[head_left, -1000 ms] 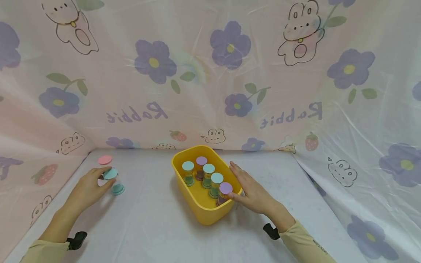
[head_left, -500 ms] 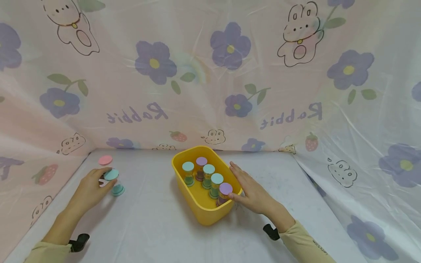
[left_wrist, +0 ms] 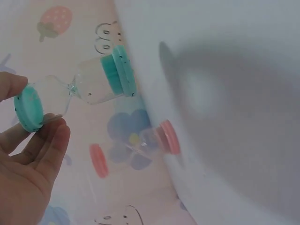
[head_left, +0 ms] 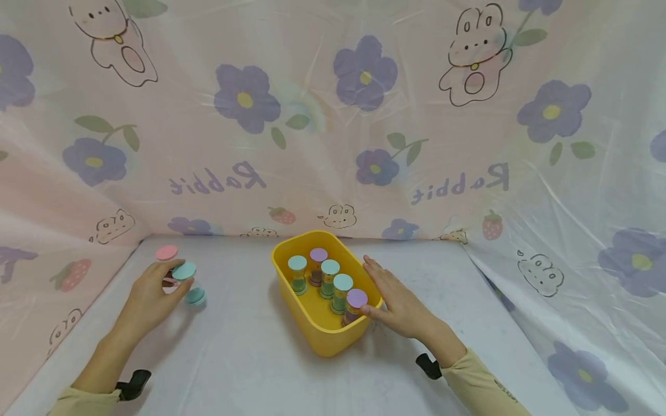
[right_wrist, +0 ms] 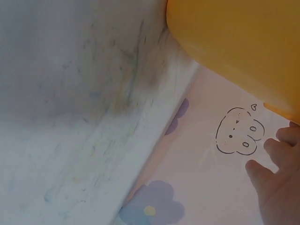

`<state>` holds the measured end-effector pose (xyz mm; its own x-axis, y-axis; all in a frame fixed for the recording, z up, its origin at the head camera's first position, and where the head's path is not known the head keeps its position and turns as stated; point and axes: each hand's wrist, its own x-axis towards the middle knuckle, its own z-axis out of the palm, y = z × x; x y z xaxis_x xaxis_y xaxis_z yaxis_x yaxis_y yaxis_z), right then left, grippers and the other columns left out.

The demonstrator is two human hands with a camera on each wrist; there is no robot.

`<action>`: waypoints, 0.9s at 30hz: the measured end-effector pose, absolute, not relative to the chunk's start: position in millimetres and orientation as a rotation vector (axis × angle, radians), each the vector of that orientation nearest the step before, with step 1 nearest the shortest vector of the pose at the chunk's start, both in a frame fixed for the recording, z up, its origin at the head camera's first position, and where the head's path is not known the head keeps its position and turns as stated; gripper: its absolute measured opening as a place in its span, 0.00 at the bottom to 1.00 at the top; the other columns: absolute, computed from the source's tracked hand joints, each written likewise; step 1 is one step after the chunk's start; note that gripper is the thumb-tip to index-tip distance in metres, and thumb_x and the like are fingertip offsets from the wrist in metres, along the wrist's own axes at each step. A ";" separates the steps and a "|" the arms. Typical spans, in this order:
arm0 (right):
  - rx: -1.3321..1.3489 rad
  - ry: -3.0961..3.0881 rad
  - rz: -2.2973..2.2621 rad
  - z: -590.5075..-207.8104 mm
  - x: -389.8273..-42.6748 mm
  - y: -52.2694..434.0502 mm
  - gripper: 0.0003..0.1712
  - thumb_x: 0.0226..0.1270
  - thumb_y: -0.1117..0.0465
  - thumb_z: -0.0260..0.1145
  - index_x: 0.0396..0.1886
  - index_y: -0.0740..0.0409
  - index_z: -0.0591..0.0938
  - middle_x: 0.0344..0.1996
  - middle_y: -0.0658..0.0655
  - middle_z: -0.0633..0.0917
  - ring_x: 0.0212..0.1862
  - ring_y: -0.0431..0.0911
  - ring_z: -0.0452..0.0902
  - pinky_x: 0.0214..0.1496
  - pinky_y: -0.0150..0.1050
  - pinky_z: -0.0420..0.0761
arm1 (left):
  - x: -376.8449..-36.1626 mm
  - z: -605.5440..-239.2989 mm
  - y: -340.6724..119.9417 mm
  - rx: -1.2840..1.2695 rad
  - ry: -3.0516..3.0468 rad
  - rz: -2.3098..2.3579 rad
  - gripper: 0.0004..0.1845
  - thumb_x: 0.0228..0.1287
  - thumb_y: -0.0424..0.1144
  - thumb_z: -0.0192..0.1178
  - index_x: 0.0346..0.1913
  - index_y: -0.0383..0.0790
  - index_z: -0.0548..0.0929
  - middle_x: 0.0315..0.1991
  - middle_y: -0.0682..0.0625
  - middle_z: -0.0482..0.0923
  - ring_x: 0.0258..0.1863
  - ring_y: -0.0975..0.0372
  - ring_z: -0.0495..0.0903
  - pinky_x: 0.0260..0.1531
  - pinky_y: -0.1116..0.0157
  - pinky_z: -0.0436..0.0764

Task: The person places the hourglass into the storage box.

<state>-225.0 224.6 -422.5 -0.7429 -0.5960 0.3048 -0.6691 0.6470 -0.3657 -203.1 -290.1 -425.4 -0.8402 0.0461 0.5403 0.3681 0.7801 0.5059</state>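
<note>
Head view: my left hand (head_left: 151, 294) pinches the teal hourglass (head_left: 188, 283) by its upper cap, tilted off the desk (head_left: 250, 358), at nine o'clock from the yellow bin (head_left: 317, 335). My right hand (head_left: 398, 303) rests flat on the bin's side, fingers straight.

Left wrist view: fingers (left_wrist: 51, 140) clamp one cap (left_wrist: 28, 108). It looks light and fragile at its thin neck, so I hold the caps.

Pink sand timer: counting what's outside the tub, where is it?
Head view, far left: the pink sand timer stands on the table, behind the left hand and its teal timer.
</note>
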 end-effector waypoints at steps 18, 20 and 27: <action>1.066 -2.690 0.600 -420.8 -225.6 224.5 0.50 0.75 0.41 0.62 0.83 0.66 0.54 0.84 0.60 0.53 0.83 0.54 0.47 0.82 0.60 0.52 | -197.9 -390.8 -242.4 -0.432 -2.310 -0.878 0.24 0.62 0.29 0.72 0.60 0.29 0.80 0.46 0.43 0.80 0.44 0.56 0.78 0.45 0.85 0.69; 1.063 -2.696 0.603 -420.7 -225.4 224.5 0.50 0.75 0.42 0.62 0.83 0.65 0.54 0.84 0.60 0.53 0.83 0.54 0.47 0.81 0.60 0.52 | -199.1 -387.4 -237.1 -0.458 -2.277 -0.877 0.23 0.61 0.27 0.72 0.59 0.29 0.80 0.46 0.43 0.80 0.44 0.60 0.77 0.45 0.83 0.70; 1.048 -2.716 0.608 -420.6 -224.8 224.5 0.50 0.75 0.41 0.62 0.83 0.63 0.54 0.84 0.57 0.52 0.83 0.53 0.47 0.82 0.59 0.53 | -201.4 -375.6 -220.0 -0.510 -2.224 -0.942 0.23 0.61 0.26 0.72 0.59 0.30 0.81 0.49 0.43 0.81 0.46 0.69 0.76 0.49 0.82 0.73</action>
<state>-224.8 224.5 -420.6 -0.7392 -0.6051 0.2957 -0.6734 0.6703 -0.3117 -201.4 -220.0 -375.6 -0.7059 0.0937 0.7021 0.5695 0.6644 0.4839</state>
